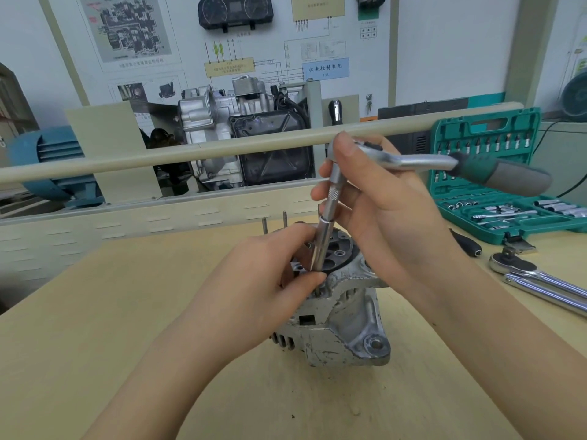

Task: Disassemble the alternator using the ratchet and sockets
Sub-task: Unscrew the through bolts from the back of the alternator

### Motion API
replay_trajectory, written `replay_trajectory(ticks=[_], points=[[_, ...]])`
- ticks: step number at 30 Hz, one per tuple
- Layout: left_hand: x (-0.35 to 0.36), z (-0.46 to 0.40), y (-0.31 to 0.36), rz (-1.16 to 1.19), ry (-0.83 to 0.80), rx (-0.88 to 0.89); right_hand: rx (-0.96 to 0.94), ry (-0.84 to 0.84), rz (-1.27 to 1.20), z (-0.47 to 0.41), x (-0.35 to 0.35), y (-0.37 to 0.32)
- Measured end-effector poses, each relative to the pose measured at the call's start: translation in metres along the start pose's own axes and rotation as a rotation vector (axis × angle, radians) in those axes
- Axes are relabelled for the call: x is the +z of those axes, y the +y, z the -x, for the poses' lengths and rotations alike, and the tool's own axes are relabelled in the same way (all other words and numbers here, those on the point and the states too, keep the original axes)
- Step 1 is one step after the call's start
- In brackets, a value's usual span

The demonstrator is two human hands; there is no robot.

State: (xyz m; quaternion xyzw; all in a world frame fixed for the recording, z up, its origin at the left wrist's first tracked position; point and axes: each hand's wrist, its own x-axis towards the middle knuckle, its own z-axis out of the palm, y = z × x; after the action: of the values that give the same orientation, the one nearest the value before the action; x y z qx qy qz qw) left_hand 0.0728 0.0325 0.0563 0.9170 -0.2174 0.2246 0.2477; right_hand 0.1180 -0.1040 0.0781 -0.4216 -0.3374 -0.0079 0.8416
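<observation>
The silver alternator (pixel 343 325) stands on the wooden bench at centre. A ratchet (pixel 444 163) with a green and grey handle carries an extension and a long socket (pixel 322 246) that reaches down onto a bolt on the alternator's top face. My right hand (pixel 381 201) wraps the ratchet head and the extension, with the handle sticking out to the right. My left hand (pixel 270 271) pinches the lower end of the socket against the housing. Two thin bolts (pixel 274 222) stick up behind the alternator.
An open green socket case (pixel 495 188) sits at the right rear. A second chrome ratchet (pixel 533 277) lies on the bench at the right, with a small black tool (pixel 465 242) near it. A beige rail (pixel 222 147) and an engine display stand behind the bench.
</observation>
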Motion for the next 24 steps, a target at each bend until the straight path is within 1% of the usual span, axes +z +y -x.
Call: replay_trajectory(ticks=[13, 20, 24], points=[[0.0, 0.001, -0.002, -0.009, -0.02, 0.015, 0.057, 0.042, -0.035, -0.003, -0.004, 0.002], [-0.001, 0.001, -0.004, 0.041, 0.019, 0.007, 0.163, 0.104, -0.113, -0.009, -0.011, 0.004], [-0.004, 0.0, -0.005, 0.109, 0.075, -0.01, 0.209, 0.152, -0.211, -0.012, -0.016, 0.001]])
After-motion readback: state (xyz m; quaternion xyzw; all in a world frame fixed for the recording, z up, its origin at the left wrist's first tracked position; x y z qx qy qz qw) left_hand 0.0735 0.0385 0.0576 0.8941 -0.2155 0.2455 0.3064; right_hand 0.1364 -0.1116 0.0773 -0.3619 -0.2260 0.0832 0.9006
